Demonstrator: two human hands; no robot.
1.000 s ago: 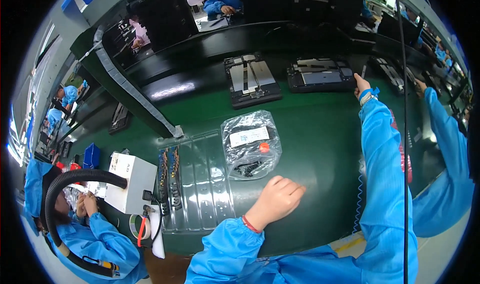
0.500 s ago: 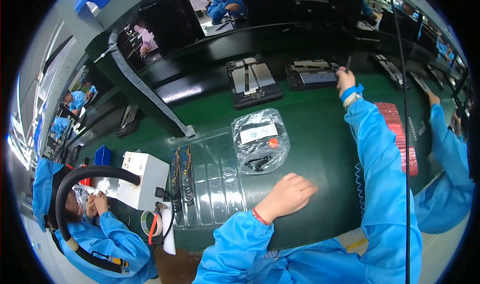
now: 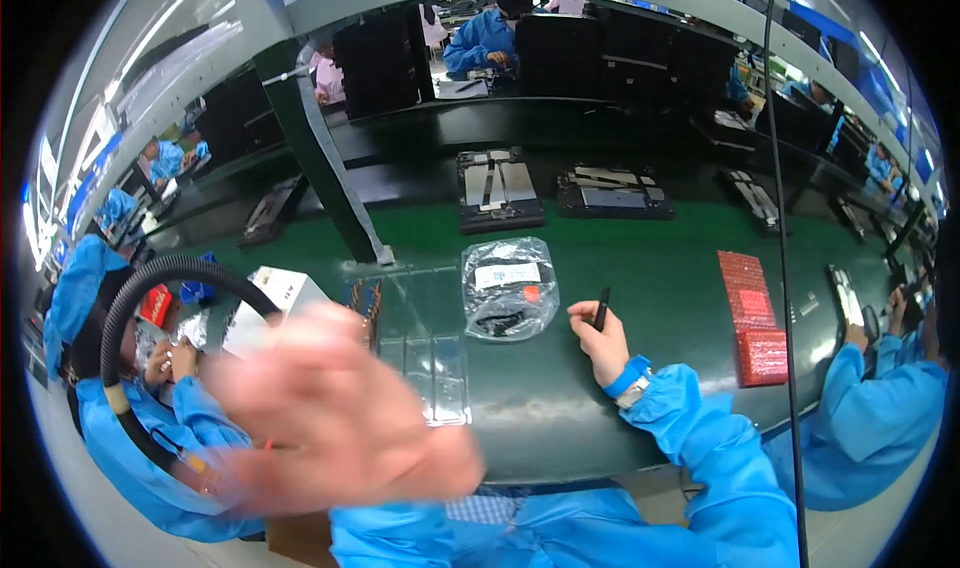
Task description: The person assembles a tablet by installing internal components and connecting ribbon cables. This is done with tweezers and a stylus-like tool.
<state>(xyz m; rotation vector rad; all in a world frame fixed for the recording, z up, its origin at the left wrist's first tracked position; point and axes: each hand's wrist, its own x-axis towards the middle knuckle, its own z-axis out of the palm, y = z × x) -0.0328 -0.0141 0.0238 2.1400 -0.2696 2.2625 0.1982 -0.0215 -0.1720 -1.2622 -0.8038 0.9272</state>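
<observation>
My left hand (image 3: 340,408) is raised close to the camera and smeared by motion, so its fingers cannot be read. Over the green bench mat, my right hand (image 3: 602,346) is closed around a slim black stick-shaped tool (image 3: 602,309), which points upward; its exact kind does not show. Just left of that hand lies a clear plastic bag (image 3: 510,290) with a white label, an orange-red dot and small black parts inside. A clear ribbed plastic tray (image 3: 436,363) sits between the bag and my left hand, which covers part of it.
Flat black devices with exposed innards, such as one opened unit (image 3: 498,190) and its neighbour (image 3: 615,192), line the back. Red bubble wrap (image 3: 752,318) lies at right. A white box (image 3: 268,313) with a black hose (image 3: 180,268) stands left. Co-workers sit on both sides; a cable hangs at right.
My right hand has come back from the far devices to the mat beside the bag, still with the black tool. My left hand has risen off the mat toward the camera. The view has shifted.
</observation>
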